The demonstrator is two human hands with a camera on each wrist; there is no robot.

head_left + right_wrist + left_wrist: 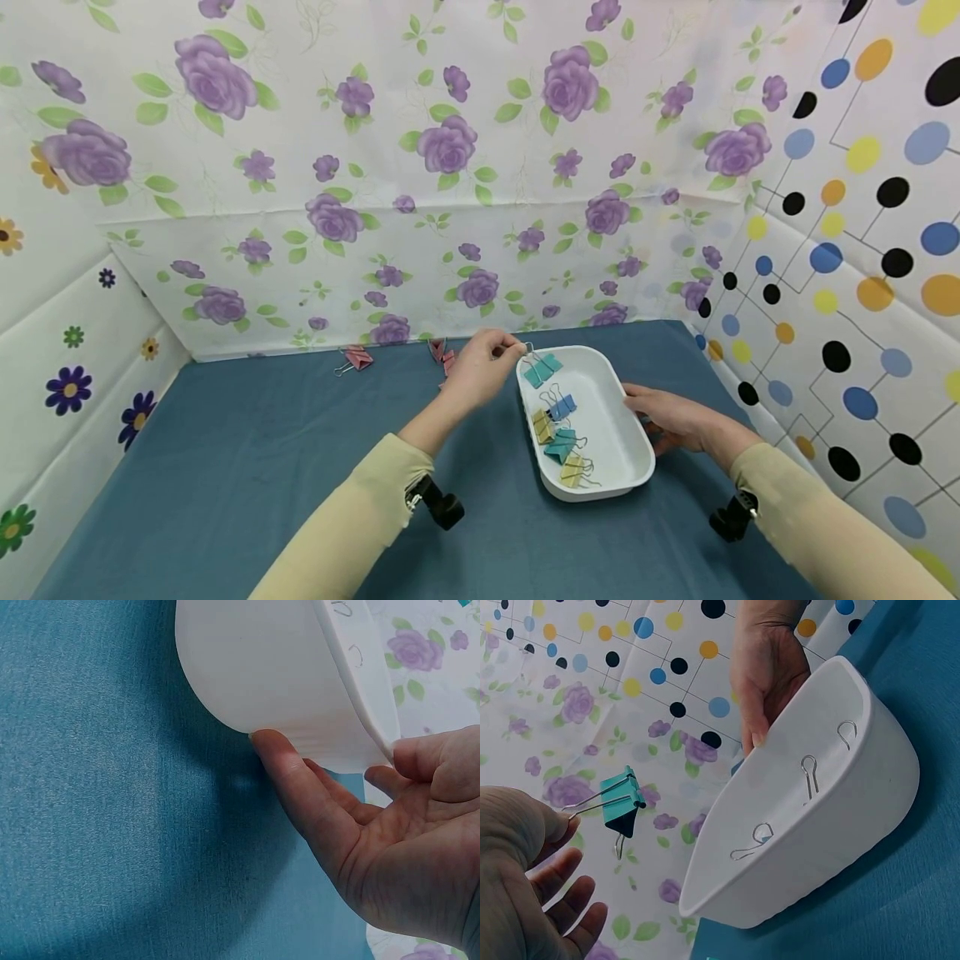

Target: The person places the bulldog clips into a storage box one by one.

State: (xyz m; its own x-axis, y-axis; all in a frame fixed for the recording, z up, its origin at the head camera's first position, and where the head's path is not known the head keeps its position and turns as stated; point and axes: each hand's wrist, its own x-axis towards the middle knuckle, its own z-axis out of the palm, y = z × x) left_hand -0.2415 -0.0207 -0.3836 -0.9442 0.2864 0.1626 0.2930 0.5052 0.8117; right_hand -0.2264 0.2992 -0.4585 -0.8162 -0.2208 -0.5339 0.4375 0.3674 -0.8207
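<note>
My left hand (480, 367) pinches a teal binder clip (621, 801) by its wire handle, over the far left part of a white plastic tray (611, 417). In the left wrist view the clip hangs apart from the tray, with the other fingers loosely bent. My right hand (675, 417) grips the tray's right side, thumb at the rim and fingers against the outer wall, as the right wrist view shows. Inside the tray lie a blue binder clip (561, 407), a second teal binder clip (564, 447) and two yellow ones, the nearer yellow binder clip (573, 471) by the front.
Pink binder clips lie near the back edge of the blue cloth (300, 483): one pink clip (358, 357) at left, others partly hidden behind my left hand. A floral sheet (405, 250) hangs behind, and a dotted sheet (840, 317) hangs at the right.
</note>
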